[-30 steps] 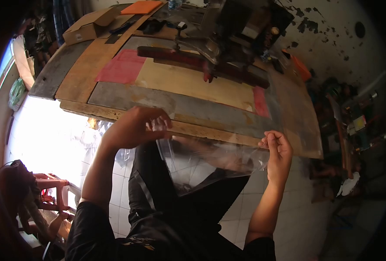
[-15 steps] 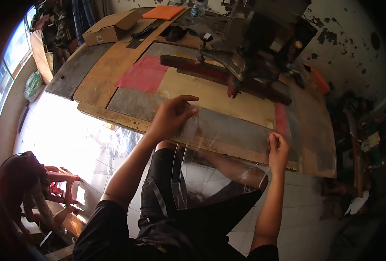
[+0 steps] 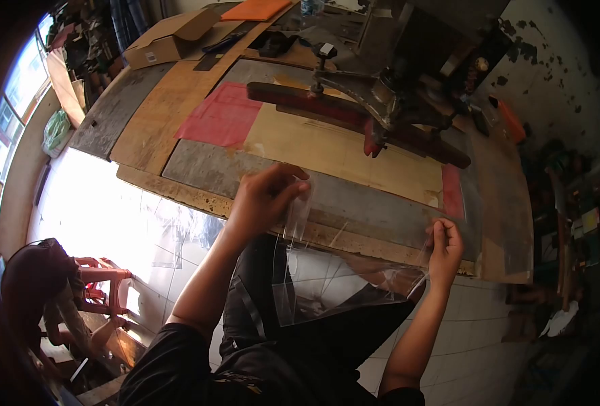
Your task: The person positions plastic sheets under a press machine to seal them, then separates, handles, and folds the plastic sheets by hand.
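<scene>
A clear plastic sheet [image 3: 340,277], with folds along its left side, hangs between my hands over my lap and the near table edge. My left hand [image 3: 269,196] pinches its upper left corner, thumb and forefinger closed together. At the upper right corner my right hand [image 3: 445,247] grips the sheet, fingers curled in. Beyond my hands, the table bears a yellow strip [image 3: 327,145] with a red patch [image 3: 220,115] at its left end. A dark bar of a press-like machine [image 3: 313,108] stands above that strip.
A cardboard box [image 3: 171,40] and an orange folder [image 3: 256,9] lie at the back left of the table [image 3: 144,128]. To the lower left, another person [image 3: 42,291] is beside a red stool [image 3: 107,281]. A green bag [image 3: 56,132] stands near the window.
My left hand has lowered slightly and its fingers have closed onto the sheet's corner. The right hand has moved a little right and down. The camera view has shifted slightly.
</scene>
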{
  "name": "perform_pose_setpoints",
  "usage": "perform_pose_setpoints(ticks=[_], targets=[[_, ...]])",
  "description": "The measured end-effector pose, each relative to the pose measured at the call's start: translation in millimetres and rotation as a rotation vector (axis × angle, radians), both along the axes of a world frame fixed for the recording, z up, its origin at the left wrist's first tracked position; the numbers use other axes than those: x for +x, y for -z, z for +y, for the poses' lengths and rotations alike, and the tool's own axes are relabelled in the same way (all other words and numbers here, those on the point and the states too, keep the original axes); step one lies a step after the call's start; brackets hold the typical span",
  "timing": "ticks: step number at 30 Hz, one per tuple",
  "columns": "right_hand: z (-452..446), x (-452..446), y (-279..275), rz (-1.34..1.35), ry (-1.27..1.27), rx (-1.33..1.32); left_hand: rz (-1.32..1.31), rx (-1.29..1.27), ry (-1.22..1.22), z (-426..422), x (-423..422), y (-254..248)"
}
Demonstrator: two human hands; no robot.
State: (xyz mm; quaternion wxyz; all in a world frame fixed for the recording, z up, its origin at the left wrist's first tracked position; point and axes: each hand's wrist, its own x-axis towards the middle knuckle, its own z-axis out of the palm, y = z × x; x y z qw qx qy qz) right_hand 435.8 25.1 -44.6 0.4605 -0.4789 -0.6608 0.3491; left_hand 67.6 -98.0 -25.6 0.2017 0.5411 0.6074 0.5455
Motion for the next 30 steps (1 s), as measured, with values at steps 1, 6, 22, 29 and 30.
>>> perform_pose_setpoints(ticks=[1,6,22,29,30], targets=[[0,0,-1,0.001,0.002,-0.001,0.042,-0.031,0.004,-3,1,-6],[-3,-1,-3,0.025,0.043,-0.031,-0.011,0.039,0.155,-4,0,-1],[2,8,-1,0.074,-0.003,-0.014,-0.260,-0.123,0.174,-7,1,-6],[-1,2,-8,0.083,0.025,0.000,-0.257,-0.034,0.159,-4,4,-2],[-2,2,-10,0.099,0.012,-0.005,-0.263,-0.033,0.174,-3,5,1]])
